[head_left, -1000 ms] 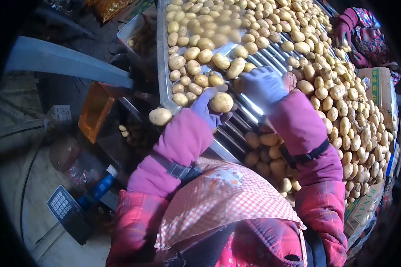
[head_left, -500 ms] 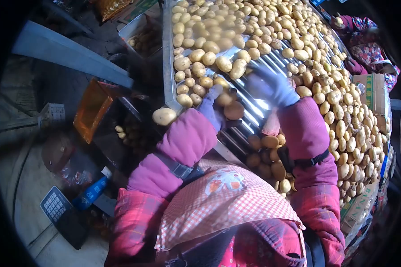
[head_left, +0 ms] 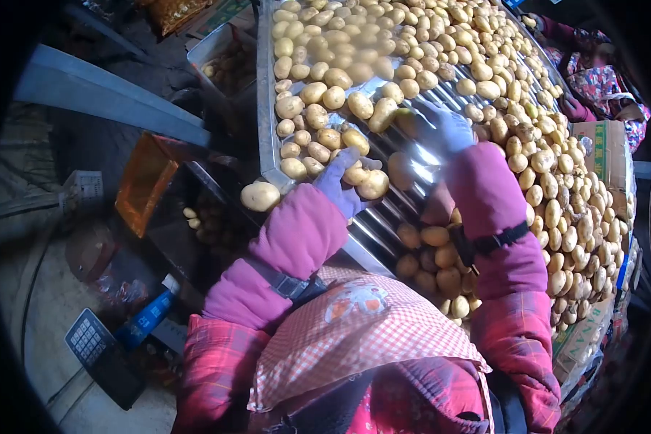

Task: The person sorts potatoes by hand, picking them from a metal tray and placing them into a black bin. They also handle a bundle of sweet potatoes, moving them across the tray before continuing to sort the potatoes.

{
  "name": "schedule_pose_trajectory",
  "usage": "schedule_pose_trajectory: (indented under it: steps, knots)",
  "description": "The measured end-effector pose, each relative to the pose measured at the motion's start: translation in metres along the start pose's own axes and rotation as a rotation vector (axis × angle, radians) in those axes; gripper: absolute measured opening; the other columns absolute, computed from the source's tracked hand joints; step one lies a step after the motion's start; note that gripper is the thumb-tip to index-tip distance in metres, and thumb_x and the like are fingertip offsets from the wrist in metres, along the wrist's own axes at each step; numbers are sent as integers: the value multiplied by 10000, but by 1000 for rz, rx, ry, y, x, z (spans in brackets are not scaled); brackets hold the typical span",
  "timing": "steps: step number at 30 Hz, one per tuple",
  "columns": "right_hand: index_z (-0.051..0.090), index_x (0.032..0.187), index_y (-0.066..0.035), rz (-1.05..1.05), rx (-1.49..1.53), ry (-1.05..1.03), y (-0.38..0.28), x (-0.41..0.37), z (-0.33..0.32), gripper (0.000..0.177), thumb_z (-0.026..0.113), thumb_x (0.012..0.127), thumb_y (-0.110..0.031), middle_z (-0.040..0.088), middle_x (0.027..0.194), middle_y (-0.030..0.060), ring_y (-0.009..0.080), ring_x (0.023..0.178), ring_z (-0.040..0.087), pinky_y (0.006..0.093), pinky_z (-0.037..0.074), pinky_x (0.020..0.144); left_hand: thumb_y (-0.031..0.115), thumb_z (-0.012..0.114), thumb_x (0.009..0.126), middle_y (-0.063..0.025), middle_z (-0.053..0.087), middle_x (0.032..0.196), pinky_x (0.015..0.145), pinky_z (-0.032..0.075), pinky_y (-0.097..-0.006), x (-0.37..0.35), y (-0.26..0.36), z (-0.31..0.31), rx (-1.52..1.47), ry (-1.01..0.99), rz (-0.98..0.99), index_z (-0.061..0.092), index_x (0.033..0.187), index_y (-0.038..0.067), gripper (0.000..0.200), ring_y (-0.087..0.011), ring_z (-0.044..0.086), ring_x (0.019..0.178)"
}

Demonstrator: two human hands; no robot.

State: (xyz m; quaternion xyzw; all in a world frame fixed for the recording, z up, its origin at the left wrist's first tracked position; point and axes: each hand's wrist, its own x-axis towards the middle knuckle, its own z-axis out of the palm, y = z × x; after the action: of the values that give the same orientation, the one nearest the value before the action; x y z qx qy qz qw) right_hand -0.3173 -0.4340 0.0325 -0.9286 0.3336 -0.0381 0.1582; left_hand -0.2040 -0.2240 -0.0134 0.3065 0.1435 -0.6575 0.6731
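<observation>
My left hand [head_left: 338, 184], in a purple glove, is closed around potatoes at the near left side of the metal roller bed [head_left: 372, 235]. One held potato [head_left: 373, 184] shows plainly beside the fingers. My right hand [head_left: 447, 129], gloved and blurred, is over the middle of the rollers, its fingers against a smeared potato [head_left: 409, 124]. Between the hands a darker potato [head_left: 399, 170] lies on the rollers. Below my right forearm, several potatoes [head_left: 434, 236] sit at the near end of the bed.
Potatoes [head_left: 557, 210] are heaped along the right and across the far end. A metal side rail [head_left: 266, 108] borders the left. A potato bin [head_left: 195, 52], a blue bottle [head_left: 148, 315] and a keypad device [head_left: 90, 340] are at left. Another person's sleeve [head_left: 575, 108] shows far right.
My left hand has shifted slightly, and a pale potato now shows beside its fingers where darker ones were. My right hand has moved up a little, with a potato at its fingertips.
</observation>
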Motion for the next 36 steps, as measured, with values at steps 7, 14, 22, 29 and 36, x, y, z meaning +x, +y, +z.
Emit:
schedule_pose_trajectory:
  steps: [7, 14, 22, 29, 36]
  knots:
    - [587, 1182, -101, 144, 139, -280, 2, 27, 26, 373, 641, 824, -188, 668, 1000, 128, 263, 934, 643, 373, 494, 823, 308, 556, 870, -180, 511, 1310, 1067, 370, -492, 1, -4, -3, -228, 19, 65, 481, 1306, 65, 505, -343, 466, 1238]
    - [493, 1324, 17, -62, 797, -209, -21, -15, -9, 528, 655, 909, -266, 639, 1143, 126, 160, 1061, 580, 296, 441, 961, 364, 435, 891, -191, 444, 1393, 1043, 311, -659, -11, 9, 10, -287, -143, 2, 458, 1360, 80, 549, -405, 381, 1309]
    - [526, 1312, -30, -28, 637, -251, 7, -62, -28, 425, 597, 939, -222, 636, 1103, 58, 109, 1006, 582, 267, 476, 886, 540, 516, 877, -129, 557, 1288, 815, 521, -526, -44, 26, -36, -223, -490, -9, 538, 1313, 157, 581, -386, 573, 1109]
    - [540, 1251, 43, -83, 661, -335, -13, -109, 0, 351, 558, 942, -123, 632, 1070, 71, 139, 910, 589, 266, 476, 825, 366, 574, 892, -172, 544, 1302, 857, 536, -486, -182, 70, -134, -229, -242, 357, 551, 1292, 160, 451, -389, 535, 1179]
    - [557, 1237, 40, -70, 609, -315, -42, -140, 1, 383, 583, 926, -181, 645, 1119, 156, 205, 1064, 620, 317, 485, 917, 369, 593, 860, -92, 604, 1155, 901, 520, -472, -205, 57, -231, -412, 326, 492, 605, 1160, 148, 373, -303, 563, 1093]
